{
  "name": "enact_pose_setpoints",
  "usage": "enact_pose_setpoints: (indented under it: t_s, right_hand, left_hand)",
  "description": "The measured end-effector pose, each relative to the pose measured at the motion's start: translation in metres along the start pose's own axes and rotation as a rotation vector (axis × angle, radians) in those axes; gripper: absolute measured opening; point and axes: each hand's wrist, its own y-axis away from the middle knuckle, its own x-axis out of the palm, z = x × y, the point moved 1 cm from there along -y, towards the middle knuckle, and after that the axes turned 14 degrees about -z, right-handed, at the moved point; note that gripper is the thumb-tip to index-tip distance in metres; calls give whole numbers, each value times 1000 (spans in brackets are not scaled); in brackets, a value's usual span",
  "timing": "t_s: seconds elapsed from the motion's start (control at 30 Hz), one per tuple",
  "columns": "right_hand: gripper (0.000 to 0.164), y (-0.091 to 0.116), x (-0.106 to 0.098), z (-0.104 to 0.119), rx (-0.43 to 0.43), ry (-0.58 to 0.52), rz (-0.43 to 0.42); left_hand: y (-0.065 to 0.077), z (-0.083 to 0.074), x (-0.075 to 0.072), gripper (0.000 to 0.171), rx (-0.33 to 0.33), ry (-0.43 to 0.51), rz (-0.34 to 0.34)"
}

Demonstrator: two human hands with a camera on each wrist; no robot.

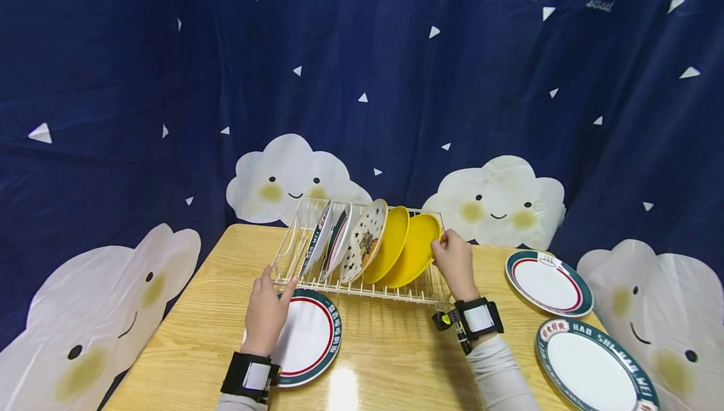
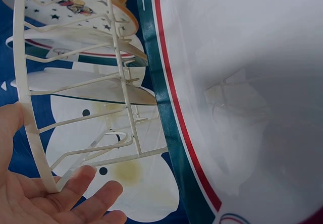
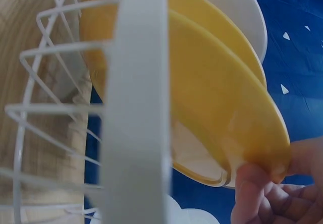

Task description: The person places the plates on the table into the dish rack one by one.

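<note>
A white wire dish rack [image 1: 373,293] stands on the wooden table, with plates leaning upright in its slots. My right hand [image 1: 455,264] pinches the rim of the rightmost yellow plate [image 1: 415,252] between thumb and fingers; the right wrist view shows this pinch on the plate [image 3: 227,113] closely. Another yellow plate [image 1: 390,244] leans just left of it. At the rack's front left corner, my left hand [image 1: 267,313] holds the frame, thumb on one side and fingers on the other, as the left wrist view shows at the rack's rail [image 2: 31,113].
Left of the yellow plates, the rack holds a star-patterned plate [image 1: 362,244] and two green-rimmed white plates. Another green-rimmed plate [image 1: 305,342] lies in front, partly under my left hand. Two more, a far plate [image 1: 548,282] and a near plate [image 1: 594,364], lie at the right.
</note>
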Motion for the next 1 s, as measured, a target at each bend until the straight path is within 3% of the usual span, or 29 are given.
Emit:
enact_pose_setpoints:
  t_s: [0.37,0.73,0.87,1.0]
  right_hand:
    - [21,9,11,15,-184,35,-27]
    - [20,19,20,27,-382,55,-116]
    - [22,20,25,27,-407,57,-138]
    - [22,22,28,25,-362,48,-124]
  left_hand:
    - [1,-1,0,75,0,-4,-2]
    - [1,-1,1,77,-6,-8,-20]
    - [1,-1,1,77,0,-4,-25]
    - [1,-2,1,77,-3,-4,-14]
